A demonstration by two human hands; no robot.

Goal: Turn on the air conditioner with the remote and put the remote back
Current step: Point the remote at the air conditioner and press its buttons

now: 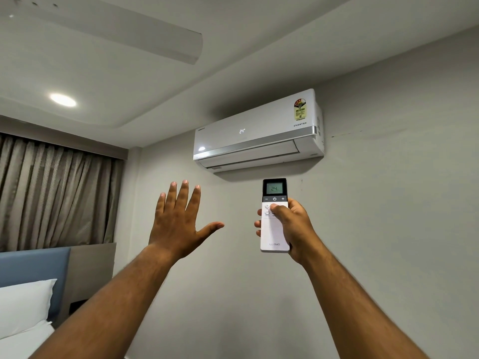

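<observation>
A white air conditioner (pixel 256 130) hangs high on the grey wall, and its front panel shows 24. Its lower flap looks nearly closed. Just below it, my right hand (pixel 293 224) holds a white remote (pixel 274 234) upright, pointed up at the unit. The thumb rests on the buttons under the power key, and the remote's dark screen reads 24. My left hand (pixel 178 218) is raised to the left of the remote, palm toward the wall, fingers spread and holding nothing.
A bed with a white pillow (pixel 23 304) and a blue headboard (pixel 33 265) lies at the lower left. Beige curtains (pixel 57 193) cover the left wall. A ceiling fan blade (pixel 145 37) and a round ceiling light (pixel 63 100) are overhead.
</observation>
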